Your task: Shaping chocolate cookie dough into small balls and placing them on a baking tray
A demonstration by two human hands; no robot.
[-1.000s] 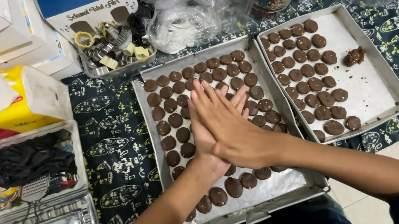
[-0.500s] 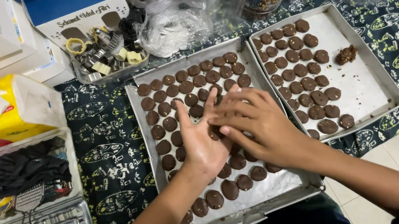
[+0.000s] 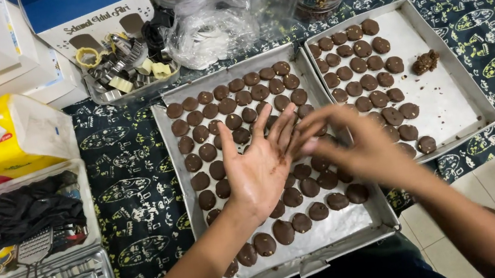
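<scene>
We note the dark patterned cloth (image 3: 138,194) under everything, then the near grey rectangular metal baking tray (image 3: 173,169), lined with pale paper and crowded with round dark-brown chocolate dough discs (image 3: 263,244); it lies directly beneath our fingers. Beyond the right fingertips sits a second grey metal tray (image 3: 445,63), half filled with like discs, plus one rough brown lump (image 3: 426,61). Our left hand (image 3: 259,170) is palm-up, fingers spread wide and holding nothing we can make out. Our right hand (image 3: 353,146) is blurred, its fingertips touching the left fingers; whether dough sits between them we cannot tell. Judgement: to shape well, keep the pressure light and even between palm and fingertips, work over the tray so crumbs drop onto the paper, and match the neighbouring discs.
</scene>
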